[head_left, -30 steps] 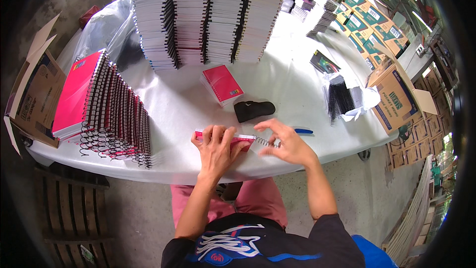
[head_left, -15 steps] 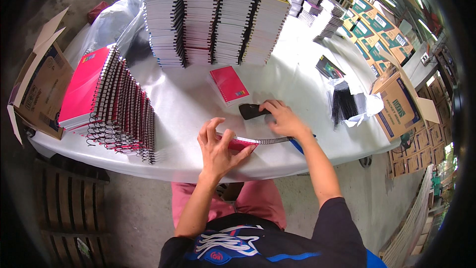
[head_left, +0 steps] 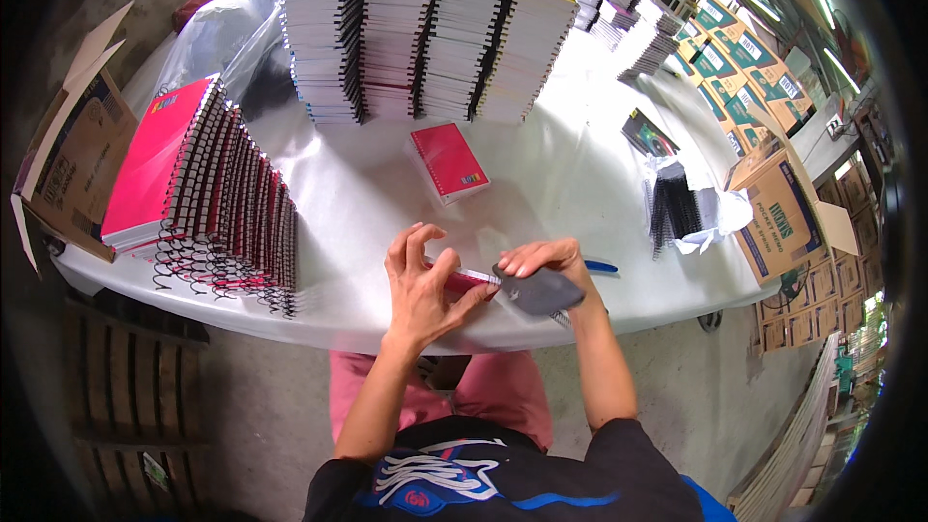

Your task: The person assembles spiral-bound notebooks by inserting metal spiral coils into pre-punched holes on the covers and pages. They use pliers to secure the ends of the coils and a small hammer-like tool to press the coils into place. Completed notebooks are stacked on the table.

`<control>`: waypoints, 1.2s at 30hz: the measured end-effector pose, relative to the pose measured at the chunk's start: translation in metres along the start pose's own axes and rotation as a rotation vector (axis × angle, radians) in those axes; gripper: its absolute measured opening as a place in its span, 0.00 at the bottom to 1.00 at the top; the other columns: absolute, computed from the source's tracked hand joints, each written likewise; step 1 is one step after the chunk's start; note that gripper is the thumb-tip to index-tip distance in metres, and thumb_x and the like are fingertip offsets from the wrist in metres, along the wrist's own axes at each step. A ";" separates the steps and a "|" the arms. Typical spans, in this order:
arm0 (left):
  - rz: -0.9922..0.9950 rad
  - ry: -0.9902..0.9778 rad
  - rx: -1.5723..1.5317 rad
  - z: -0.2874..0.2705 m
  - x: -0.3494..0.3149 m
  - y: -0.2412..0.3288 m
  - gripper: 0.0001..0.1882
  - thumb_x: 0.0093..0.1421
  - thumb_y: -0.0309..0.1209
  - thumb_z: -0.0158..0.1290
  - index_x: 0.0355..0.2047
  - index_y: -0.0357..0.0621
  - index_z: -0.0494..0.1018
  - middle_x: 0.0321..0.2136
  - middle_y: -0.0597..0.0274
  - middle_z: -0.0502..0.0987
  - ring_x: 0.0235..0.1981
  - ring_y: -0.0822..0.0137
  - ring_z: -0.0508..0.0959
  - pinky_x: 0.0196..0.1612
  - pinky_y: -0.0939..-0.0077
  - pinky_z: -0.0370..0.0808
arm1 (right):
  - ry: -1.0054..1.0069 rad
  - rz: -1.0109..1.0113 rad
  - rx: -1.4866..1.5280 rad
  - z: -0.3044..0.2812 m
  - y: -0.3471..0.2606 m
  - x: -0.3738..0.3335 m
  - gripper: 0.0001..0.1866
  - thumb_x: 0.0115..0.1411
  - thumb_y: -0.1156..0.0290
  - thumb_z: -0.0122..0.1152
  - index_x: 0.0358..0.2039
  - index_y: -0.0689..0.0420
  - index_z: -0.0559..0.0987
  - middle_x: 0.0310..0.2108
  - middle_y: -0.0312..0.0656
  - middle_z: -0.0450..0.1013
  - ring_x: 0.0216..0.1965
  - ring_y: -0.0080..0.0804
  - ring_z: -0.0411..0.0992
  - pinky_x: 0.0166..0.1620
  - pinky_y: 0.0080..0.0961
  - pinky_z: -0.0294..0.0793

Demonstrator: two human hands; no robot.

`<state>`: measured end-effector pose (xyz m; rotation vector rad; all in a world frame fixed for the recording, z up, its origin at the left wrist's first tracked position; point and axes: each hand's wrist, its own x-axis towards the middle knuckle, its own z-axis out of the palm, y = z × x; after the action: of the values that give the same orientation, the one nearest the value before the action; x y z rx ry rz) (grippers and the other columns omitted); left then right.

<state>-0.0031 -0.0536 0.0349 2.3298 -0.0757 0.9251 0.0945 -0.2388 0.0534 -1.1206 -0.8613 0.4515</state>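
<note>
My left hand (head_left: 421, 282) presses down on a pink-covered notebook (head_left: 471, 280) lying at the near edge of the white table (head_left: 367, 203); its fingers are spread over the cover. My right hand (head_left: 546, 259) grips a dark grey hand tool (head_left: 538, 291) and holds it against the notebook's right edge, where a wire spiral shows. A blue pen (head_left: 600, 268) lies just right of my right hand. Another pink notebook (head_left: 449, 160) lies flat farther back on the table.
A slanted row of pink spiral notebooks (head_left: 208, 188) stands at the left. Tall stacks of notebooks (head_left: 425, 34) fill the back. Black wire spirals on white paper (head_left: 677, 208) lie at the right, beside an open cardboard box (head_left: 783, 208). Another box (head_left: 68, 155) sits at the left.
My right hand reached back to the dark tool, picked it up and brought it to the notebook's right edge. My left hand stayed on the notebook.
</note>
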 end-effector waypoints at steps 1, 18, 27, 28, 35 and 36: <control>0.005 -0.007 -0.005 0.000 0.001 -0.001 0.23 0.41 0.49 0.64 0.23 0.43 0.69 0.46 0.55 0.64 0.54 0.52 0.58 0.52 0.55 0.56 | 0.030 0.117 -0.183 -0.003 -0.002 0.003 0.12 0.43 0.85 0.59 0.30 0.60 0.83 0.31 0.43 0.78 0.37 0.27 0.75 0.44 0.21 0.71; -0.033 -0.024 -0.065 -0.002 0.014 -0.003 0.25 0.35 0.49 0.67 0.20 0.44 0.68 0.49 0.57 0.64 0.48 0.54 0.62 0.47 0.58 0.61 | 0.118 -0.008 -0.297 -0.016 -0.013 0.016 0.11 0.45 0.86 0.58 0.29 0.61 0.82 0.29 0.43 0.77 0.33 0.27 0.74 0.41 0.22 0.72; -0.067 0.163 0.157 0.019 -0.003 0.004 0.24 0.37 0.49 0.66 0.26 0.48 0.69 0.31 0.62 0.66 0.41 0.56 0.64 0.45 0.61 0.60 | 0.385 0.028 -1.158 0.019 -0.051 0.009 0.19 0.49 0.60 0.67 0.39 0.56 0.77 0.35 0.42 0.75 0.41 0.35 0.73 0.50 0.33 0.66; -0.071 0.178 0.192 0.019 -0.006 0.000 0.24 0.37 0.49 0.65 0.27 0.49 0.69 0.31 0.64 0.66 0.41 0.58 0.64 0.44 0.62 0.59 | 0.251 -0.037 -1.274 0.038 -0.044 0.014 0.18 0.49 0.60 0.66 0.37 0.56 0.77 0.34 0.41 0.75 0.42 0.35 0.72 0.52 0.35 0.64; -0.037 0.198 0.145 0.029 -0.004 0.013 0.24 0.36 0.45 0.66 0.28 0.49 0.69 0.30 0.62 0.66 0.40 0.57 0.63 0.43 0.62 0.60 | 0.172 -0.032 -1.427 0.046 -0.019 -0.007 0.09 0.53 0.64 0.61 0.32 0.54 0.78 0.33 0.36 0.75 0.41 0.33 0.72 0.56 0.45 0.55; -0.046 0.179 0.156 0.027 -0.005 0.013 0.23 0.36 0.44 0.66 0.28 0.49 0.69 0.30 0.62 0.66 0.40 0.57 0.63 0.42 0.62 0.59 | 0.166 -0.067 -1.414 0.045 -0.015 -0.008 0.10 0.54 0.63 0.60 0.30 0.55 0.79 0.34 0.37 0.75 0.41 0.32 0.72 0.57 0.45 0.54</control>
<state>0.0064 -0.0800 0.0236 2.3672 0.1279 1.1485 0.0528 -0.2235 0.0723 -2.3471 -1.0535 -0.4332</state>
